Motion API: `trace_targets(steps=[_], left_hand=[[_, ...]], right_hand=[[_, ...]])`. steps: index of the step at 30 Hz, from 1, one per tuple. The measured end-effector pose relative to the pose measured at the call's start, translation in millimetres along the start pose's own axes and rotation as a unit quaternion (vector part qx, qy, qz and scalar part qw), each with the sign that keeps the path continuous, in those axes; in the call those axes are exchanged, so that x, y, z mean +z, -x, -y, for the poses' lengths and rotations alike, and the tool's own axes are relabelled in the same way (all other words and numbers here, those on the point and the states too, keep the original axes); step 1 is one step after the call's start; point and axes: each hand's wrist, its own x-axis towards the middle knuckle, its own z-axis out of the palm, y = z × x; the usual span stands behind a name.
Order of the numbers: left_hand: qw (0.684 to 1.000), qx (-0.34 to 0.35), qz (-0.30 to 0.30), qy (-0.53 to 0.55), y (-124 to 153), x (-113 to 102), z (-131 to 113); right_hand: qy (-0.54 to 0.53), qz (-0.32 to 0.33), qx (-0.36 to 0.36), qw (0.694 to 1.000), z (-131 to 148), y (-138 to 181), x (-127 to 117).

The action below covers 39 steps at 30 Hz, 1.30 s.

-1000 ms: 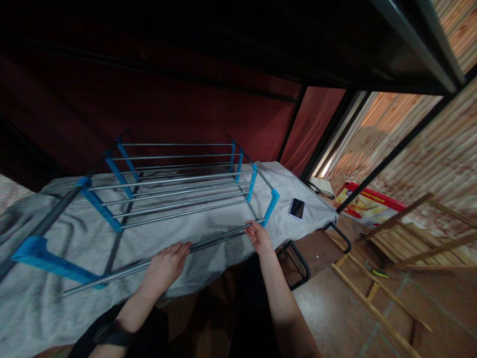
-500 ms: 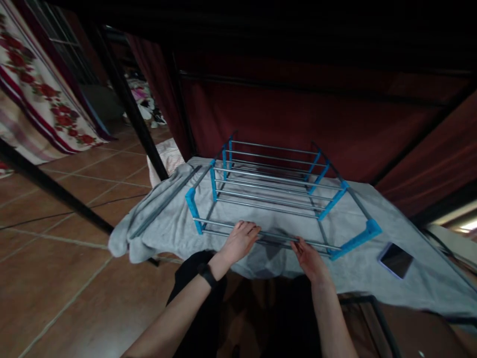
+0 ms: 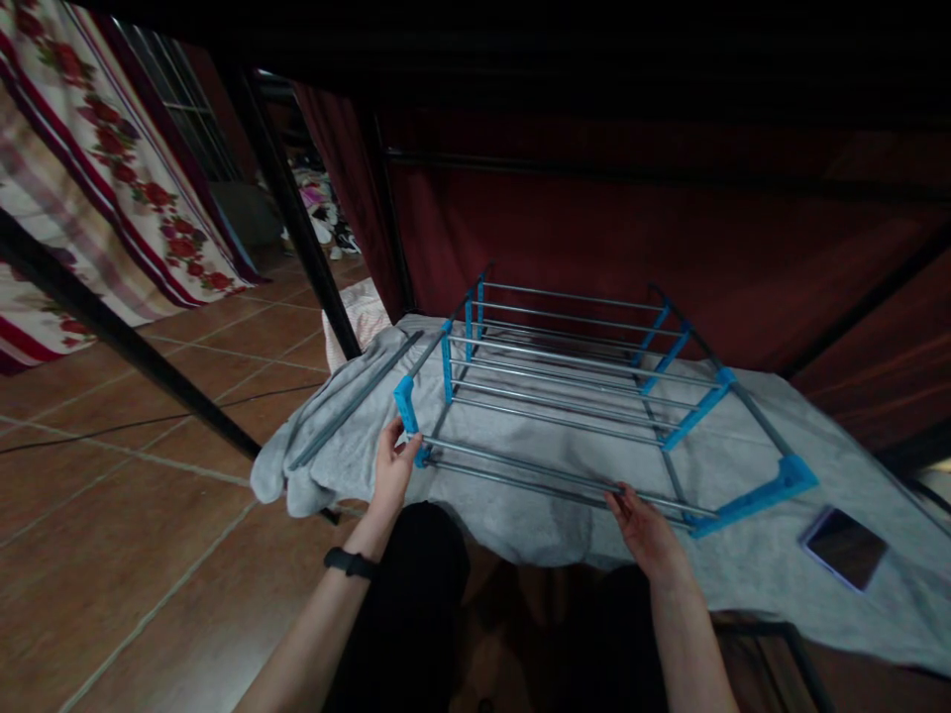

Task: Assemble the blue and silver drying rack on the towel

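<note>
A rack of thin metal rods with blue plastic brackets, resembling a shoe rack, lies on a grey blanket [image 3: 512,525]. My left hand [image 3: 393,460] is closed around the blue bracket [image 3: 405,404] at the rack's near left corner, its thumb by the end of a rod. Toward the near right, the fingers of my right hand [image 3: 645,525] pinch the front metal rod [image 3: 512,459]. This rod's right end rests near another blue bracket [image 3: 758,495]. A second rod runs just below it. A loose grey tube [image 3: 357,399] lies left of the rack.
A phone [image 3: 845,548] lies on the blanket at the right. Black frame posts [image 3: 297,213] stand at the left and a dark red curtain [image 3: 594,228] hangs behind. Tiled floor [image 3: 134,535] and a thin cable [image 3: 149,427] are at the left.
My left hand has moved left along the rod to the corner bracket. The right hand stays on the front rod near its right end. The view has shifted slightly left.
</note>
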Motion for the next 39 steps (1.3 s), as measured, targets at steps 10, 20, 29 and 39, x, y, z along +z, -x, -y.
trace_targets(steps=[10, 20, 29, 39], left_hand=[[0.949, -0.111, 0.272, 0.113, -39, -34, -2], [0.894, -0.15, 0.38, 0.184, -67, -44, 16], [0.879, -0.144, 0.403, 0.21, -76, -40, 31], [0.871, -0.144, 0.41, 0.23, -76, -39, 37]], right_hand=[[-0.003, -0.014, 0.005, 1.0, -1, -1, -2], [0.003, -0.014, 0.013, 1.0, -2, -3, -8], [0.0, -0.035, 0.02, 0.999, 0, 3, -2], [0.078, -0.022, 0.071, 0.994, 4, 20, 14]])
